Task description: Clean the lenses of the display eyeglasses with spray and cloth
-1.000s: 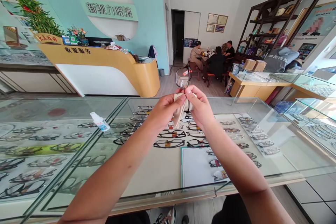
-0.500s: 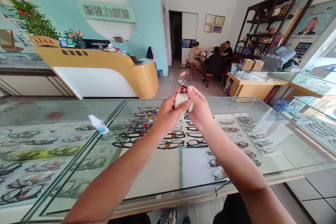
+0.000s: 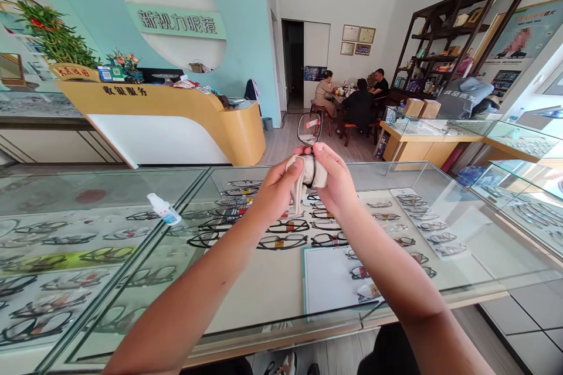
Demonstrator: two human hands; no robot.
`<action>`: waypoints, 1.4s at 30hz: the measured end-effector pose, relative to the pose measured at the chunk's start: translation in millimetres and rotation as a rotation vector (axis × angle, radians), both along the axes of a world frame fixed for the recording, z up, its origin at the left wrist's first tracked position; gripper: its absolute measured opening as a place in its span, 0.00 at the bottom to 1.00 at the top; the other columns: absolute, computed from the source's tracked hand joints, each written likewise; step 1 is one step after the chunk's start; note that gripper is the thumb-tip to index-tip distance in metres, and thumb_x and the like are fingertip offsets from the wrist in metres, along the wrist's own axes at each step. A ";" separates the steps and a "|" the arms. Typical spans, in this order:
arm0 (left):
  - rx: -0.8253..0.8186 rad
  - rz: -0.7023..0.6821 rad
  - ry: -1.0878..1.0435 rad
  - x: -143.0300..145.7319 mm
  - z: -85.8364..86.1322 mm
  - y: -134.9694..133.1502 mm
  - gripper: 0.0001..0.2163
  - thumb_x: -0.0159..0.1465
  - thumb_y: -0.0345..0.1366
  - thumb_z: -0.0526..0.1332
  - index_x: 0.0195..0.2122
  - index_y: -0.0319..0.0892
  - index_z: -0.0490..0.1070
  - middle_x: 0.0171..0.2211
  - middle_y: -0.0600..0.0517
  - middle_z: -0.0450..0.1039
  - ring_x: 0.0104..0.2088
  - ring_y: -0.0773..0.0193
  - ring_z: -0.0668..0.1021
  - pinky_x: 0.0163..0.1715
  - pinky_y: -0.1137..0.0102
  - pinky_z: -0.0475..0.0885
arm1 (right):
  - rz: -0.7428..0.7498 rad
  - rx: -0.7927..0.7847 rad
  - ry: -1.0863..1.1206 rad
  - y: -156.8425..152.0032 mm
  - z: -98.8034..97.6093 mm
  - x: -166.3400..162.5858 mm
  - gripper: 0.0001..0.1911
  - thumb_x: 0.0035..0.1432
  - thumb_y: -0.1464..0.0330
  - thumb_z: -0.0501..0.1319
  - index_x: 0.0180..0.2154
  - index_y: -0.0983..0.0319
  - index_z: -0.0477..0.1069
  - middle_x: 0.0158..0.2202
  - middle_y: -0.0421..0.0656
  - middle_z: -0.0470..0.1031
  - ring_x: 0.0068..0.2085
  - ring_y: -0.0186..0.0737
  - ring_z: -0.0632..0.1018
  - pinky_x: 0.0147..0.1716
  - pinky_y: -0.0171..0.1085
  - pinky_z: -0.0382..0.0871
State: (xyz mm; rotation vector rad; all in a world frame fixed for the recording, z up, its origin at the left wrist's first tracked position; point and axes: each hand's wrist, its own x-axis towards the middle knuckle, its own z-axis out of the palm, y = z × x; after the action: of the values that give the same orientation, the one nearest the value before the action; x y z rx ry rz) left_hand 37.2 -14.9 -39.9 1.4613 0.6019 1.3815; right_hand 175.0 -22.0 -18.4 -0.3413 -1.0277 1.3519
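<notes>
A pair of dark-framed eyeglasses (image 3: 309, 129) is held upright above the glass counter, one lens uppermost with a small red and white sticker on it. My right hand (image 3: 335, 179) grips the frame near its middle, thumb on top. My left hand (image 3: 281, 184) is closed on a beige cleaning cloth (image 3: 299, 184), which wraps around the lower lens and hangs down in a fold. Part of the lower rim shows between the cloth's folds. Fingers behind the cloth are partly hidden.
A white spray bottle (image 3: 164, 209) stands on the glass display counter (image 3: 246, 310), left of my arms. Inside lie rows of eyeglasses (image 3: 288, 226) and a white board (image 3: 328, 281). Beyond are a yellow reception desk (image 3: 241, 135) and several people (image 3: 360, 99) seated at a table.
My left thumb has shifted left and up, away from the right thumb. The cloth has opened out, showing more of the lower rim, and hangs lower. The eyeglasses stay nearly in place.
</notes>
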 end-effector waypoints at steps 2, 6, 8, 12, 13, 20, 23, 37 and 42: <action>0.011 -0.094 0.068 -6.2 6.0 -0.1 0.24 0.65 0.60 0.74 0.49 0.45 0.84 0.46 0.46 0.84 0.51 0.53 0.84 0.52 0.65 0.80 | 0.000 -0.024 0.022 3.2 0.9 3.7 0.16 0.57 0.53 0.77 0.35 0.56 0.79 0.39 0.41 0.87 0.40 0.42 0.83 0.40 0.39 0.81; 0.091 -0.101 0.190 -12.6 13.5 -2.9 0.28 0.64 0.55 0.77 0.61 0.46 0.81 0.52 0.46 0.84 0.52 0.54 0.83 0.50 0.67 0.79 | 0.003 -0.044 0.039 3.9 -0.2 3.0 0.14 0.59 0.55 0.76 0.35 0.56 0.80 0.41 0.41 0.86 0.40 0.39 0.81 0.41 0.36 0.78; 0.111 -0.039 0.186 -11.0 14.1 -5.9 0.29 0.65 0.55 0.77 0.61 0.46 0.80 0.51 0.46 0.84 0.50 0.55 0.83 0.48 0.68 0.78 | -0.006 -0.037 0.027 0.4 -1.8 -1.6 0.14 0.61 0.53 0.75 0.37 0.55 0.79 0.43 0.42 0.86 0.43 0.40 0.82 0.44 0.37 0.79; 0.103 0.079 0.079 -2.0 12.7 -12.4 0.26 0.64 0.59 0.76 0.53 0.43 0.82 0.44 0.48 0.84 0.41 0.59 0.81 0.42 0.69 0.78 | -0.033 -0.002 -0.021 -10.8 -3.1 -12.7 0.18 0.61 0.48 0.74 0.39 0.54 0.77 0.47 0.43 0.86 0.51 0.45 0.84 0.47 0.41 0.81; 0.099 0.110 0.041 0.4 12.2 -13.4 0.26 0.63 0.60 0.76 0.50 0.43 0.83 0.42 0.49 0.83 0.40 0.59 0.81 0.41 0.69 0.78 | -0.032 0.006 -0.029 -13.6 -2.6 -14.7 0.19 0.61 0.48 0.74 0.39 0.53 0.76 0.47 0.43 0.86 0.52 0.46 0.84 0.47 0.41 0.81; 0.043 0.129 -0.023 -3.9 11.3 -9.4 0.26 0.66 0.65 0.71 0.43 0.45 0.85 0.40 0.48 0.83 0.46 0.55 0.83 0.45 0.66 0.79 | -0.013 0.010 -0.050 -17.2 3.2 -9.7 0.20 0.58 0.48 0.76 0.39 0.54 0.78 0.45 0.43 0.87 0.53 0.49 0.85 0.47 0.43 0.83; 0.024 -0.062 0.093 -18.8 16.8 -6.8 0.22 0.68 0.60 0.71 0.48 0.46 0.84 0.40 0.47 0.82 0.46 0.54 0.84 0.48 0.65 0.80 | -0.029 -0.003 -0.020 -11.6 4.7 -1.9 0.18 0.58 0.50 0.77 0.38 0.55 0.79 0.45 0.43 0.88 0.51 0.48 0.85 0.46 0.42 0.83; 0.050 0.166 0.021 -5.3 6.9 5.9 0.30 0.63 0.68 0.71 0.43 0.42 0.84 0.36 0.49 0.83 0.38 0.58 0.82 0.37 0.69 0.77 | 0.010 -0.032 -0.020 -9.6 -1.5 -11.3 0.18 0.55 0.52 0.80 0.35 0.55 0.80 0.42 0.41 0.88 0.43 0.43 0.85 0.42 0.39 0.82; -0.066 0.072 0.022 -20.6 10.1 16.1 0.29 0.61 0.67 0.74 0.39 0.43 0.83 0.34 0.49 0.83 0.42 0.55 0.85 0.43 0.66 0.80 | -0.084 -0.016 0.019 -5.3 5.2 0.3 0.18 0.51 0.52 0.82 0.34 0.55 0.82 0.43 0.41 0.89 0.43 0.44 0.85 0.42 0.40 0.81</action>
State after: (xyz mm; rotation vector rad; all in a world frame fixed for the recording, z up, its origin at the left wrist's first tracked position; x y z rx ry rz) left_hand 16.6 1.3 -29.9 1.4160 0.7134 1.3896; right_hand 175.2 -27.3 -13.2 -0.3795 -0.9769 1.2859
